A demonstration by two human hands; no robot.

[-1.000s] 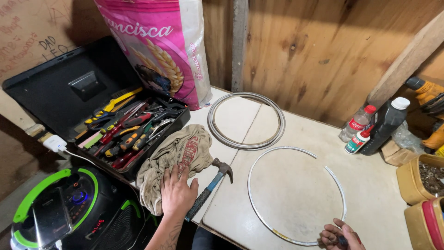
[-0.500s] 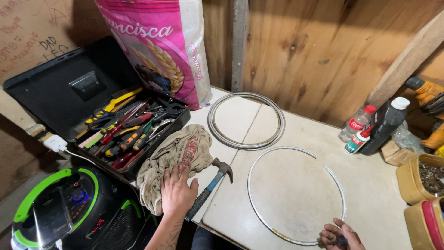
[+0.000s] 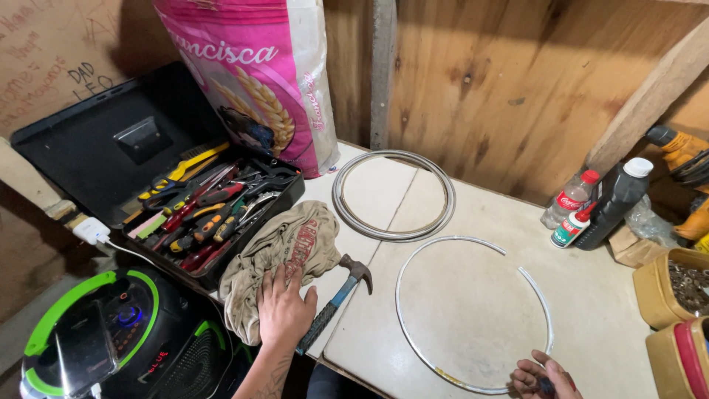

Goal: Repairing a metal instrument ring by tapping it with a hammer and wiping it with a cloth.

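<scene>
My left hand [image 3: 284, 309] lies flat with fingers spread on a crumpled beige rag [image 3: 277, 255] at the table's near left corner. Beside it lies a claw hammer [image 3: 336, 299] with a blue and black handle, its head pointing away from me. My right hand [image 3: 543, 377] sits at the bottom edge, fingers curled on the near end of a thin white hoop [image 3: 473, 310] that lies flat on the pale table [image 3: 628, 325] with a gap on its right side. Whether the hand pinches a small dark object too, I cannot tell.
A coil of grey rings [image 3: 394, 193] lies beyond the hoop. An open black toolbox [image 3: 203, 210] full of hand tools sits left, a pink sack [image 3: 255, 81] behind it. Bottles [image 3: 591, 207] and yellow tubs [image 3: 672, 288] stand right. A black-and-green speaker [image 3: 96, 340] sits below left.
Nothing in the scene has visibly moved; both hands stay where they were.
</scene>
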